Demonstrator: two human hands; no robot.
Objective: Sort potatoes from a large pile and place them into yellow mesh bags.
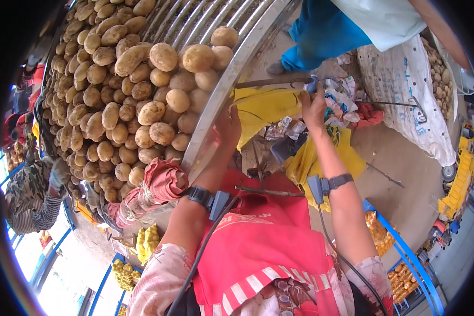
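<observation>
A yellow mesh bag is stretched between my hands below a metal bar. My left hand grips its left end, close against the metal rim of the sorting table and partly hidden. My right hand pinches the bag's right upper corner, beside the blue-wrapped end of the bar. Left of the rim, a large heap of potatoes covers the slatted metal rack. Another yellow mesh bag hangs under my right forearm.
A rolled red bundle tied with string lies by my left forearm. A person in blue trousers stands opposite, near a large white woven sack of potatoes. Another person's gloved hand is at the heap's left. Plastic litter lies beyond my right hand.
</observation>
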